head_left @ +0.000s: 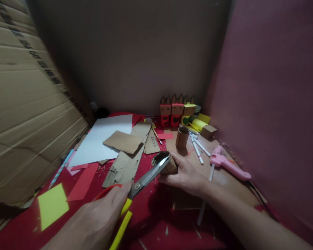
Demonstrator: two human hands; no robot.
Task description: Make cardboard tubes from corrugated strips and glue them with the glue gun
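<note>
My left hand [99,215] grips a pair of scissors [148,176] with red and yellow handles, its blades pointing up and to the right. Closed around a cardboard tube [170,167] is my right hand [185,175], holding the tube tilted with its open end towards the left. The blade tips lie at the rim of this tube; whether they cut into it I cannot tell. A second cardboard tube [183,138] stands upright just behind. Flat cardboard strips [126,166] lie beyond the scissors on the red table covering [152,208].
A pink glue gun [228,164] with its cord lies at right, near several white markers [197,151]. Decorated red and yellow tube figures [175,113] stand at the back. White paper [100,139], yellow paper [53,205] and red paper [82,183] lie left, beside a large carton [28,100].
</note>
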